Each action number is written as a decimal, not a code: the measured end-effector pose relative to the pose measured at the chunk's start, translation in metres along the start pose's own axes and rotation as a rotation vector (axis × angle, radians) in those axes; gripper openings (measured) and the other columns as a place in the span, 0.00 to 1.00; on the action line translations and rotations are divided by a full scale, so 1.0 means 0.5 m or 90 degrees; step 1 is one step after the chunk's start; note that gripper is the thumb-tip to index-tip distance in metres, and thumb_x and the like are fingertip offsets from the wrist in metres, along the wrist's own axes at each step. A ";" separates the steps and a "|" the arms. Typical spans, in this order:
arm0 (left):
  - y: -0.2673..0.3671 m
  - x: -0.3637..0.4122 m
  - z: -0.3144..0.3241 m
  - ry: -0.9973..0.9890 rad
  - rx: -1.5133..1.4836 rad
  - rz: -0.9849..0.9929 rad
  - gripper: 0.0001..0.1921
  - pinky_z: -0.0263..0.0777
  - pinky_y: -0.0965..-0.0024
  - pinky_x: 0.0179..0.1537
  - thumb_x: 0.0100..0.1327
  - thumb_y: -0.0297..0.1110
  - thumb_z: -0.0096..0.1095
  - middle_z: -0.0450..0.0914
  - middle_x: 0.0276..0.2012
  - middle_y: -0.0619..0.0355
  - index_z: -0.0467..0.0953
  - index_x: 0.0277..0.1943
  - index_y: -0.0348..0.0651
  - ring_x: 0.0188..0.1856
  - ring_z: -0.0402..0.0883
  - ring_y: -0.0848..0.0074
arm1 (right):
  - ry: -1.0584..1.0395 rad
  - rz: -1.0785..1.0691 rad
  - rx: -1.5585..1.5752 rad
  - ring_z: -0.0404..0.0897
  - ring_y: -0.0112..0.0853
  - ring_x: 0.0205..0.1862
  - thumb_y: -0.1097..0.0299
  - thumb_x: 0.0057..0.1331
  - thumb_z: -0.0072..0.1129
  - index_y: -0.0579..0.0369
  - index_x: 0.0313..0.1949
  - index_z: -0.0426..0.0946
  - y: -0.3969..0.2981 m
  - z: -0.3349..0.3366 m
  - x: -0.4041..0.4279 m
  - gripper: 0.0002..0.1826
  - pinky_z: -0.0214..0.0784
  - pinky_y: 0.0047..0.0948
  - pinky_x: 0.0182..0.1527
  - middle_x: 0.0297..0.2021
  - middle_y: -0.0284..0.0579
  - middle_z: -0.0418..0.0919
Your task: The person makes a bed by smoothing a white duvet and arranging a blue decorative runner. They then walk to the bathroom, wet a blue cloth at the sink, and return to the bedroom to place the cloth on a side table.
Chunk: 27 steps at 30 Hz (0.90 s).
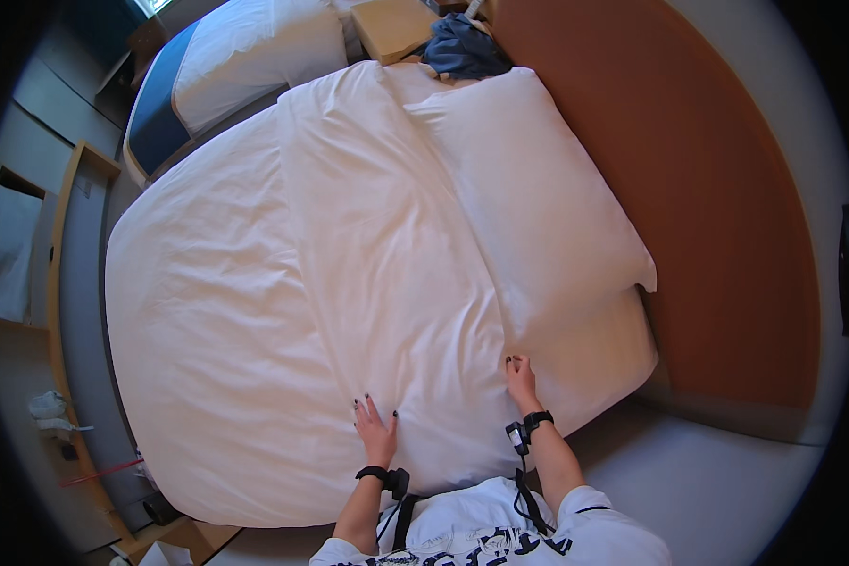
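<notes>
A white duvet covers most of the bed, with a wide band folded back near the head end. My left hand rests palm down on the folded band, fingers spread and holding nothing. At the band's edge, nearer the pillow, my right hand has its fingers curled and pinches the duvet's edge. One white pillow lies on the bed's far part against the headboard side. Between the pillow and my right arm, a bare stretch of white sheet shows. Creases run across the duvet.
A brown headboard panel stands along the right. Beyond the bed are a tan box-like object, crumpled dark-blue cloth and a second bed with a blue runner. A wood-edged ledge runs along the left.
</notes>
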State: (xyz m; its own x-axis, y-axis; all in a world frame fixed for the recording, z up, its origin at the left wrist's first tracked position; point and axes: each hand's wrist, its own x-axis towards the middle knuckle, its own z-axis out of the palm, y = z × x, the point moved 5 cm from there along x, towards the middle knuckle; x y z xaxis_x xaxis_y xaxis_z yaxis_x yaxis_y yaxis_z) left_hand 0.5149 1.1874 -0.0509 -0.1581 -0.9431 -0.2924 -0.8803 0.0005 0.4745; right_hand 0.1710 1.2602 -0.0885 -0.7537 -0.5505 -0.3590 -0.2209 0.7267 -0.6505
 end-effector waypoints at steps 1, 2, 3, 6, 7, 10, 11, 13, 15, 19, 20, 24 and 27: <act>0.023 0.019 0.033 -0.004 0.058 0.013 0.36 0.38 0.41 0.59 0.56 0.44 0.53 0.43 0.63 0.37 0.47 0.64 0.44 0.65 0.43 0.49 | -0.019 -0.005 0.020 0.75 0.41 0.33 0.60 0.60 0.49 0.57 0.43 0.69 0.025 0.002 0.027 0.16 0.66 0.35 0.36 0.29 0.51 0.76; 0.047 0.039 0.066 -0.007 0.115 0.024 0.36 0.38 0.41 0.59 0.56 0.44 0.53 0.43 0.63 0.37 0.48 0.64 0.43 0.65 0.43 0.49 | -0.038 -0.010 0.041 0.75 0.41 0.32 0.61 0.60 0.49 0.58 0.40 0.71 0.045 0.010 0.054 0.15 0.66 0.36 0.35 0.28 0.51 0.76; 0.080 0.062 0.095 -0.002 0.148 0.082 0.35 0.38 0.41 0.59 0.56 0.43 0.54 0.43 0.63 0.37 0.49 0.64 0.44 0.65 0.44 0.49 | -0.028 -0.036 0.027 0.74 0.43 0.32 0.60 0.60 0.49 0.58 0.38 0.72 0.057 0.017 0.084 0.14 0.66 0.37 0.35 0.28 0.51 0.76; 0.138 0.035 0.122 -0.027 0.205 0.230 0.33 0.38 0.40 0.59 0.56 0.41 0.53 0.45 0.63 0.38 0.51 0.64 0.47 0.65 0.44 0.50 | -0.027 -0.087 -0.020 0.73 0.47 0.32 0.60 0.60 0.48 0.57 0.31 0.74 0.028 0.009 0.079 0.13 0.65 0.40 0.35 0.27 0.52 0.75; 0.171 0.024 0.124 -0.047 0.201 0.288 0.32 0.38 0.40 0.59 0.56 0.41 0.53 0.45 0.63 0.39 0.52 0.64 0.48 0.65 0.44 0.51 | -0.027 -0.092 -0.020 0.73 0.47 0.33 0.60 0.59 0.48 0.57 0.30 0.74 0.026 0.004 0.074 0.13 0.65 0.40 0.35 0.27 0.52 0.75; 0.244 0.016 0.129 -0.082 0.178 0.374 0.31 0.38 0.40 0.58 0.57 0.40 0.52 0.45 0.64 0.40 0.52 0.63 0.51 0.65 0.45 0.52 | -0.004 -0.135 -0.058 0.73 0.47 0.33 0.61 0.59 0.48 0.57 0.28 0.74 0.018 0.000 0.066 0.12 0.65 0.40 0.35 0.28 0.51 0.75; 0.254 0.019 0.137 -0.089 0.165 0.387 0.31 0.39 0.39 0.58 0.57 0.40 0.52 0.45 0.64 0.40 0.52 0.63 0.52 0.65 0.45 0.52 | 0.009 -0.155 -0.081 0.73 0.47 0.33 0.61 0.58 0.48 0.57 0.28 0.74 0.015 0.000 0.072 0.12 0.65 0.40 0.35 0.28 0.51 0.75; 0.248 0.031 0.153 -0.083 0.171 0.355 0.31 0.40 0.38 0.57 0.57 0.42 0.52 0.45 0.64 0.41 0.52 0.64 0.52 0.65 0.44 0.51 | 0.061 -0.114 -0.091 0.73 0.47 0.33 0.61 0.58 0.47 0.57 0.28 0.74 0.031 -0.023 0.088 0.12 0.65 0.41 0.35 0.28 0.52 0.75; 0.232 0.035 0.170 -0.081 0.195 0.306 0.32 0.41 0.36 0.56 0.57 0.43 0.52 0.45 0.64 0.41 0.51 0.64 0.53 0.65 0.44 0.51 | 0.060 -0.052 -0.128 0.74 0.45 0.33 0.60 0.58 0.50 0.57 0.29 0.74 0.078 -0.041 0.120 0.12 0.66 0.39 0.35 0.30 0.51 0.76; 0.189 0.023 0.161 -0.092 0.262 0.251 0.33 0.43 0.32 0.53 0.57 0.46 0.52 0.44 0.64 0.42 0.49 0.64 0.55 0.65 0.43 0.49 | -0.091 0.063 0.131 0.76 0.32 0.35 0.63 0.56 0.56 0.59 0.43 0.71 0.211 -0.033 0.139 0.18 0.68 0.27 0.40 0.33 0.46 0.77; 0.180 0.023 0.156 -0.092 0.275 0.251 0.34 0.43 0.31 0.52 0.57 0.47 0.52 0.44 0.64 0.42 0.49 0.64 0.56 0.65 0.43 0.48 | -0.120 0.038 0.186 0.76 0.34 0.38 0.61 0.55 0.58 0.59 0.45 0.70 0.228 -0.014 0.125 0.21 0.67 0.28 0.42 0.35 0.48 0.77; 0.141 0.017 0.153 -0.109 0.259 0.232 0.33 0.47 0.30 0.50 0.57 0.47 0.52 0.44 0.64 0.41 0.49 0.64 0.56 0.65 0.42 0.46 | -0.284 -0.157 0.117 0.73 0.40 0.48 0.58 0.47 0.66 0.60 0.50 0.67 0.227 0.031 0.027 0.33 0.63 0.31 0.51 0.45 0.53 0.74; 0.133 0.011 0.144 -0.130 0.255 0.218 0.33 0.51 0.33 0.50 0.57 0.47 0.52 0.43 0.64 0.41 0.49 0.64 0.54 0.65 0.42 0.45 | -0.340 -0.106 0.091 0.72 0.40 0.49 0.55 0.43 0.68 0.63 0.50 0.67 0.189 0.012 -0.022 0.37 0.63 0.33 0.50 0.46 0.53 0.73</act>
State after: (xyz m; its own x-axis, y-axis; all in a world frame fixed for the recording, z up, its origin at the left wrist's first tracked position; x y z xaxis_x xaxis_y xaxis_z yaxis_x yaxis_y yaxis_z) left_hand 0.4235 1.2059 -0.0807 -0.5129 -0.7832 -0.3516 -0.8583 0.4590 0.2296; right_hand 0.1620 1.3323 -0.1503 -0.2907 -0.8110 -0.5077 -0.1957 0.5698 -0.7982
